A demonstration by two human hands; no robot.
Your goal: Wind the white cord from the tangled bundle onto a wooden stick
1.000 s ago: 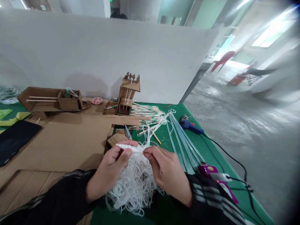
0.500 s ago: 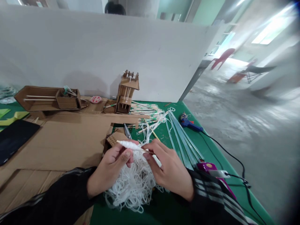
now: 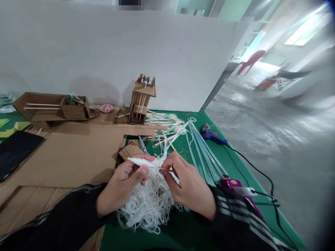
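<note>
Between my two hands is a thin wooden stick wound with white thread [image 3: 142,162], lying nearly level. My left hand [image 3: 128,179] is closed around the wound part, thumb in front, and the stick's pale tip pokes out on the left. The fingertips of my right hand [image 3: 184,184] pinch the bare end of the stick [image 3: 164,169]. Right beneath both hands lies a loose heap of white cord [image 3: 146,212], from which strands run up toward the back of the table. Scissors [image 3: 142,144] lie just beyond my left hand, partly hidden.
Flat cardboard [image 3: 83,153] covers the left, with a black tablet-like slab [image 3: 18,153]. Two cardboard models [image 3: 49,109] stand by the white partition [image 3: 110,52]. Wooden sticks [image 3: 164,120], clear glue sticks [image 3: 206,157], a blue glue gun [image 3: 214,138] and a purple corded tool [image 3: 231,183] lie rightward.
The view has tilted slightly, so the background sits a little higher. Both hands keep their hold on the wound stick; the right fingers have shifted slightly along its bare end.
</note>
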